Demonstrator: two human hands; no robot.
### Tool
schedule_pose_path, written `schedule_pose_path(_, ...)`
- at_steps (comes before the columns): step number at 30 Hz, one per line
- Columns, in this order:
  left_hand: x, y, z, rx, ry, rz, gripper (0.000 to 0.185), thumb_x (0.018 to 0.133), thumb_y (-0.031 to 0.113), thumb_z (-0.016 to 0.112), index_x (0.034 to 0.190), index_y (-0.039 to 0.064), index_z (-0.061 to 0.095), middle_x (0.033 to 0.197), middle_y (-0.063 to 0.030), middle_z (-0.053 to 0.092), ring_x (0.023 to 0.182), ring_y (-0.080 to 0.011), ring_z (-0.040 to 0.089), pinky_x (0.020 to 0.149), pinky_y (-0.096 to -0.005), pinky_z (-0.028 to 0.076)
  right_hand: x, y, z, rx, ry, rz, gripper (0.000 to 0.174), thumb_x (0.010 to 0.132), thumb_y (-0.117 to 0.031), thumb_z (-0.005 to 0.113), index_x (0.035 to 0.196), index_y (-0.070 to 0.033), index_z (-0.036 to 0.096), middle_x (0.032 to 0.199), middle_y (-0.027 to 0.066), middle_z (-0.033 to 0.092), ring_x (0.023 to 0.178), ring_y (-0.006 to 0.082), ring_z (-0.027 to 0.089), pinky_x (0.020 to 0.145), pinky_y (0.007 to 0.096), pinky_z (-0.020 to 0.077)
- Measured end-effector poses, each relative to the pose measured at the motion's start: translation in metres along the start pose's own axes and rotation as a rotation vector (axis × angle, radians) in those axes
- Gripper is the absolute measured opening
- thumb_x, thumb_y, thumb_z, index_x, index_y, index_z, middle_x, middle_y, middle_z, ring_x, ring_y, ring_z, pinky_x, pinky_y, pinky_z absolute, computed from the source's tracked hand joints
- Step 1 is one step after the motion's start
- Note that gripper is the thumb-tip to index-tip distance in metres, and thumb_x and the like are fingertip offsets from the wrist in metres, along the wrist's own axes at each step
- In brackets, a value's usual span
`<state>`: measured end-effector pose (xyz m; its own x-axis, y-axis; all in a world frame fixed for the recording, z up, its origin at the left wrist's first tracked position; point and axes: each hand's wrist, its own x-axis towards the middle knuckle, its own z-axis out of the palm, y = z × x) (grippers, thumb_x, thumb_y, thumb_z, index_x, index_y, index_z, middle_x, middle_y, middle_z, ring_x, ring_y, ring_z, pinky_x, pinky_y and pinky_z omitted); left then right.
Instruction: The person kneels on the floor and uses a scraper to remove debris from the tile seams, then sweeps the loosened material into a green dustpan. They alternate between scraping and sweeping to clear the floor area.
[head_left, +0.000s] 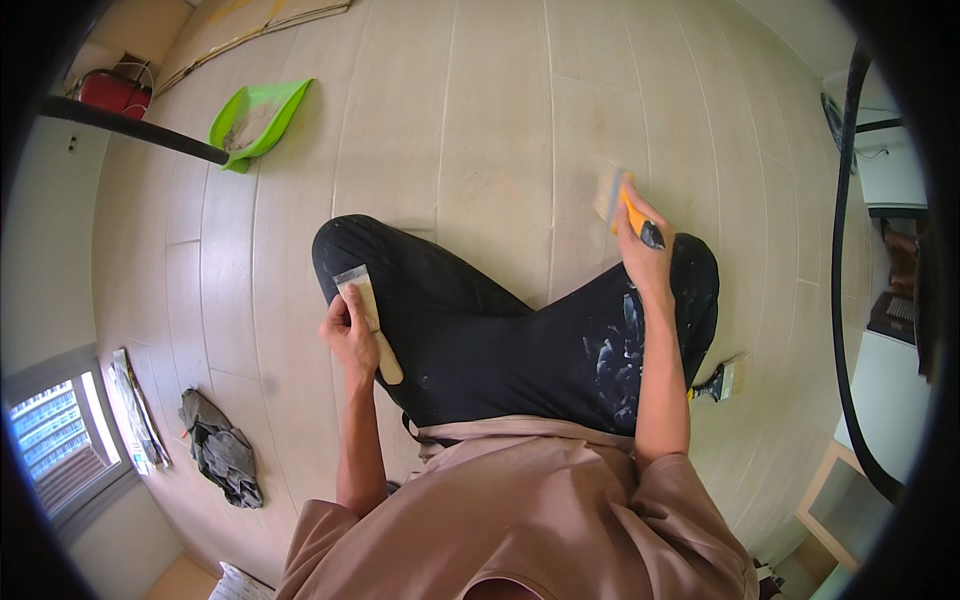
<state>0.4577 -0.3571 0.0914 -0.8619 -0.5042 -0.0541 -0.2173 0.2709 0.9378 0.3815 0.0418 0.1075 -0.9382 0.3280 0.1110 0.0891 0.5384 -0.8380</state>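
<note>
My right hand (643, 244) grips a flat paintbrush (628, 206) by its orange handle, which ends in a black tip. Its pale bristles are blurred and lie at the wood-look plank floor (495, 97) beyond my right knee. In my left hand (352, 322) is a scraper (360, 292) with a pale handle and a flat blade, held above my left thigh. Faint dusty marks (491, 180) show on the planks ahead of my crossed legs. Paint smears mark the right leg of my black trousers (480, 352).
A green dustpan (289, 112) holding pale dust sits ahead on the left, its black handle (135, 129) reaching leftward. Beside my right hip lies another brush (721, 380). A crumpled grey cloth (220, 450) rests at left near a long wrapped item (139, 412). Cardboard (247, 45) lies far left.
</note>
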Motion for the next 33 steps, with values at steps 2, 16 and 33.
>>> schedule_pose_path(2, 0.000, 0.004, 0.003, -0.023, 0.008, -0.007, 0.049, 0.108, 0.034, 0.060, 0.069, 0.005, 0.056, 0.063, 0.0076, 0.043, 0.059, -0.0026, 0.036, 0.052, -0.0256, 0.026, -0.009, 0.010, -0.005, -0.177, -0.040, 0.016, 0.035, 0.095, -0.008, 0.065, 0.129, -0.001, 0.069, 0.122, 0.0226, 0.072, 0.107, 0.0266, 0.073, 0.091, 0.0342, 0.0551)
schedule_pose_path(16, -0.001, 0.002, -0.002, 0.026, 0.013, -0.011, 0.048, 0.108, 0.038, 0.058, 0.076, 0.003, 0.065, 0.064, 0.0064, 0.048, 0.060, -0.0035, 0.039, 0.053, -0.0255, 0.029, -0.011, -0.041, 0.075, -0.007, 0.030, -0.094, 0.038, 0.089, -0.002, 0.065, 0.127, 0.000, 0.069, 0.098, 0.0258, 0.071, 0.082, 0.0307, 0.073, 0.075, 0.0371, 0.0551)
schedule_pose_path(33, 0.001, 0.007, 0.005, -0.008, 0.035, -0.011, 0.048, 0.108, 0.032, 0.060, 0.068, 0.006, 0.053, 0.064, 0.0080, 0.042, 0.059, -0.0017, 0.035, 0.051, -0.0245, 0.026, -0.027, -0.023, 0.005, 0.201, -0.220, 0.247, 0.040, 0.104, -0.019, 0.062, 0.140, -0.001, 0.062, 0.125, 0.0121, 0.073, 0.103, 0.0090, 0.065, 0.091, 0.0268, 0.0526)
